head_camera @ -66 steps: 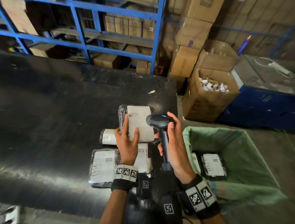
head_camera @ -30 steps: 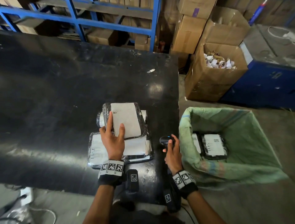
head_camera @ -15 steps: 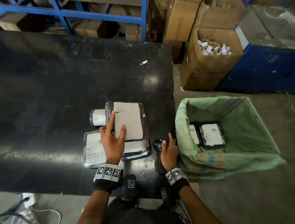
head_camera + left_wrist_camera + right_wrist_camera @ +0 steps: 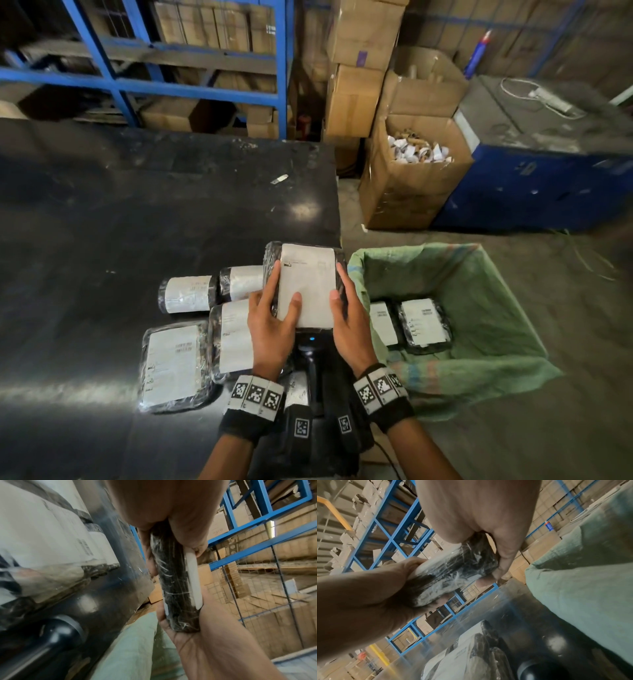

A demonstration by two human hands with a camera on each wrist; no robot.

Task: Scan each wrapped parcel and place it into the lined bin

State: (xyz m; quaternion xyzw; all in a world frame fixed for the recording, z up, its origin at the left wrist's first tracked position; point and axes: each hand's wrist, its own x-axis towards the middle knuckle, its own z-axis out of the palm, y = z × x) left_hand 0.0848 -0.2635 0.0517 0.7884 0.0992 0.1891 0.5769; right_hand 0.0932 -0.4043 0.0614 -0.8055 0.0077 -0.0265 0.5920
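A black wrapped parcel (image 4: pixel 306 284) with a white label is held above the table's right edge. My left hand (image 4: pixel 274 318) grips its left side, thumb on the label. My right hand (image 4: pixel 346 318) grips its right side. The left wrist view shows the parcel (image 4: pixel 176 585) edge-on between both hands; the right wrist view shows the parcel (image 4: pixel 453 573) the same way. The black scanner (image 4: pixel 311 349) lies on the table under the parcel, its blue light on. Several more labelled parcels (image 4: pixel 174 363) lie on the table to the left. The green-lined bin (image 4: pixel 479 281) stands to the right, with two parcels (image 4: pixel 423 325) inside.
The black table (image 4: pixel 154 212) stretches far and left. An open cardboard box (image 4: pixel 411 185) of paper scraps stands beyond the bin, beside a blue cabinet (image 4: pixel 534 185). Blue shelving (image 4: pixel 171 85) with cartons runs behind the table.
My right hand set the scanner down on the table and moved up to take the parcel's right side. The parcel has risen and shifted right, toward the bin.
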